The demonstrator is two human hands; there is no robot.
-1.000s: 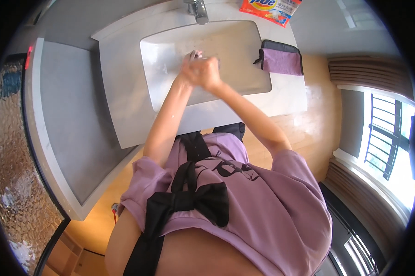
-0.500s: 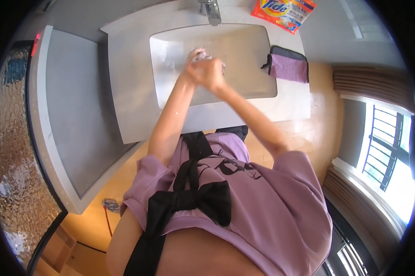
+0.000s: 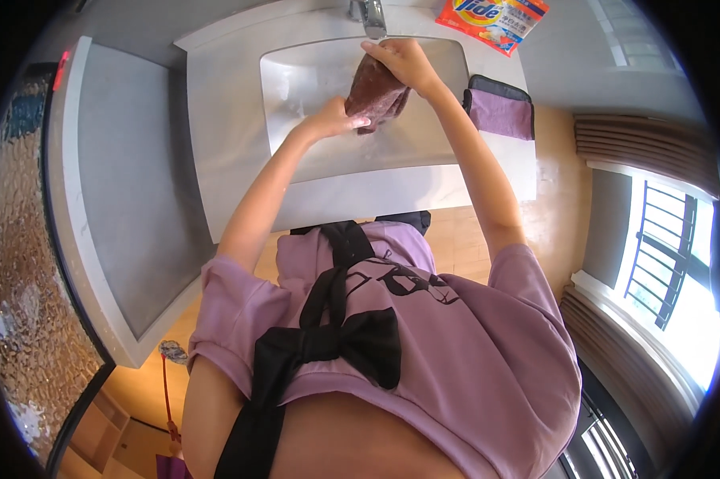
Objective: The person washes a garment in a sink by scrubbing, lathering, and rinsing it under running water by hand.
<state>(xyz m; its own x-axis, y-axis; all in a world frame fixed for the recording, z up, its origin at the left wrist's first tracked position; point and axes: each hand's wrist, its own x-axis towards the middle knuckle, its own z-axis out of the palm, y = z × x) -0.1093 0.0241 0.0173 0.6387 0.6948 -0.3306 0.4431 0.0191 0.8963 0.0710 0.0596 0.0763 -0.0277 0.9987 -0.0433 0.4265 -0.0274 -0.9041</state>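
Note:
Over the white sink basin hangs a wet, dark reddish-brown cloth, stretched between my two hands. My left hand is closed on its lower left end, with a bit of white foam at the fingertips. The upper right end is pinched in my right hand, just below and right of the chrome faucet. Foam speckles the cloth's surface.
A folded purple cloth with black edging lies on the counter right of the basin. An orange detergent bag sits at the back right. A mop is on the floor at lower left. A barred window is at right.
My hands were together with the cloth bunched between them. They have moved apart, the right one up toward the faucet, and the cloth is now spread out.

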